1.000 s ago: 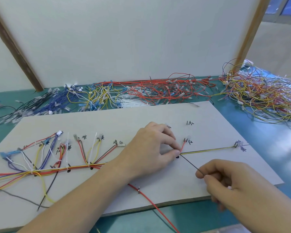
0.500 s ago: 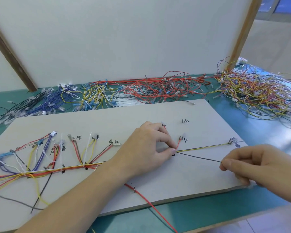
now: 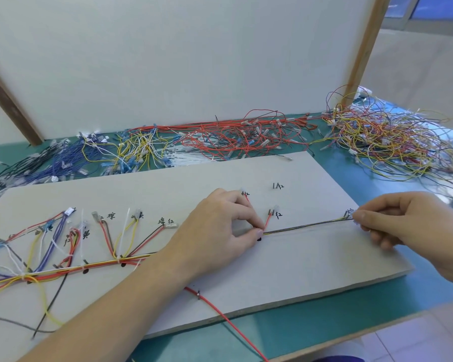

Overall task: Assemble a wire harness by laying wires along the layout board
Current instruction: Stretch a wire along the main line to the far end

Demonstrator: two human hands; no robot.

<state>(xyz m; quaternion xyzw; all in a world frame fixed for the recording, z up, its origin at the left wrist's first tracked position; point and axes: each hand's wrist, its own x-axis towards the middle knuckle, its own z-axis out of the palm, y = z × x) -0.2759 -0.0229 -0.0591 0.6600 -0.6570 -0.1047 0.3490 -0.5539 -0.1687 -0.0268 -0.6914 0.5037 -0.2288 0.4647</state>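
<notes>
Grey layout board [image 3: 311,270] bears one wire bundle [image 3: 304,227], pinched by two hands, left [image 3: 220,231] and right [image 3: 403,223].

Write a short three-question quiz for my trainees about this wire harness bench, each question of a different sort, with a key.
1. True or false: the left hand pinches the wires on the layout board.
2. Where is the right hand holding the black wire? A) at the board's right end B) off the board's near edge C) in the red wire pile
3. Fill in: a loose ___ wire trails over the board's near edge.

Key: 1 true; 2 A; 3 red.
</notes>
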